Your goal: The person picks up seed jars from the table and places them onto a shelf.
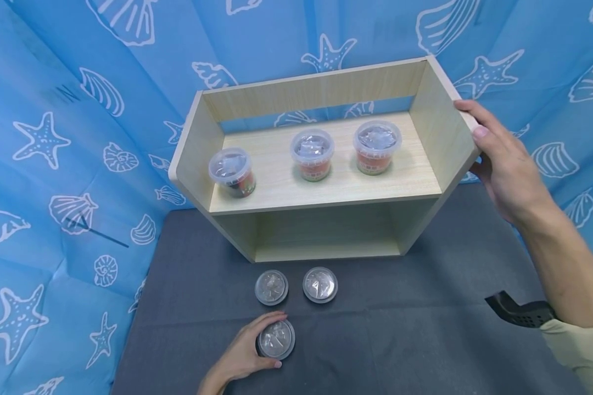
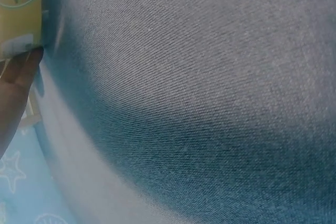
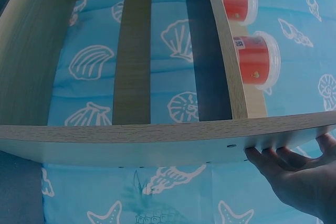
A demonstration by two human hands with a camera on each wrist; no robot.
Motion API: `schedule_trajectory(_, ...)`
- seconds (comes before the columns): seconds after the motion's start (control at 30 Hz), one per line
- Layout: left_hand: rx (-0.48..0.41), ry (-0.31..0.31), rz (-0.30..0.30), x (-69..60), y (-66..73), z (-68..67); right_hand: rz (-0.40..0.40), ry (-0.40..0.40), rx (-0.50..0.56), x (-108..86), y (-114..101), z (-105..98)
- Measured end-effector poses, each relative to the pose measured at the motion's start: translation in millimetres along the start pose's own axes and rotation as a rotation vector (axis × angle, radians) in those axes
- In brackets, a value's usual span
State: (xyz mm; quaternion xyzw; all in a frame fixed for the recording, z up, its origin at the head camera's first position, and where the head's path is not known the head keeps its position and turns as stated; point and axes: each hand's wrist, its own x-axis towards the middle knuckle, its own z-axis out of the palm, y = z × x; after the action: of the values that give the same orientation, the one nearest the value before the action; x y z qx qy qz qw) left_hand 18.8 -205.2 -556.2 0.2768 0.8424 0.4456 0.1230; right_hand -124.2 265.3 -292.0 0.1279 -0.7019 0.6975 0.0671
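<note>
In the head view my left hand (image 1: pixel 244 351) grips a round lidded tub (image 1: pixel 276 339) on the dark cloth, thumb and fingers around its sides. The left wrist view shows fingertips against a yellow tub (image 2: pixel 20 22). My right hand (image 1: pixel 509 159) holds the right side panel of a pale wooden shelf (image 1: pixel 447 126); in the right wrist view the right hand (image 3: pixel 304 177) has its fingertips on that panel's outer face. Two more lidded tubs, one left (image 1: pixel 271 287) and one right (image 1: pixel 320 285), stand between my left hand and the shelf.
On the upper board stand three lidded tubs, one left (image 1: pixel 232 171), one in the middle (image 1: pixel 313 154) and one right (image 1: pixel 376 146). The lower compartment (image 1: pixel 326 230) holds nothing visible. A blue curtain with white shells (image 1: pixel 79 164) hangs behind and beside the dark cloth (image 1: pixel 400 329).
</note>
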Motion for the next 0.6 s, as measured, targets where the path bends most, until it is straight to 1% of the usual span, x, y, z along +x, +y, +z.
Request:
schedule_trajectory(0.07, 0.006, 0.004, 0.002, 1.3, 0.5, -0.1, -0.003, 0.003, 0.002, 0.2, 0, 0)
schedule_trajectory(0.17, 0.006, 0.002, -0.014, 2.5, 2.8, -0.9, -0.007, 0.007, -0.001, 0.4, 0, 1)
schedule_trajectory(0.3, 0.014, -0.006, -0.005, 4.3, 6.4, -1.9, -0.018, 0.009, 0.004, 0.8, 1, 1)
schedule_trajectory(0.5, 0.036, -0.001, 0.055, 8.7, 12.6, -4.9, -0.027, 0.011, 0.007, 1.2, 1, 2)
schedule_trajectory(0.57, 0.042, 0.001, 0.071, 11.2, 15.2, -6.3, -0.028, 0.013, -0.001, 1.2, 1, 3)
schedule_trajectory(0.6, 0.046, 0.001, 0.068, 12.5, 17.1, -7.2, -0.028, 0.014, 0.002, 1.3, 1, 3)
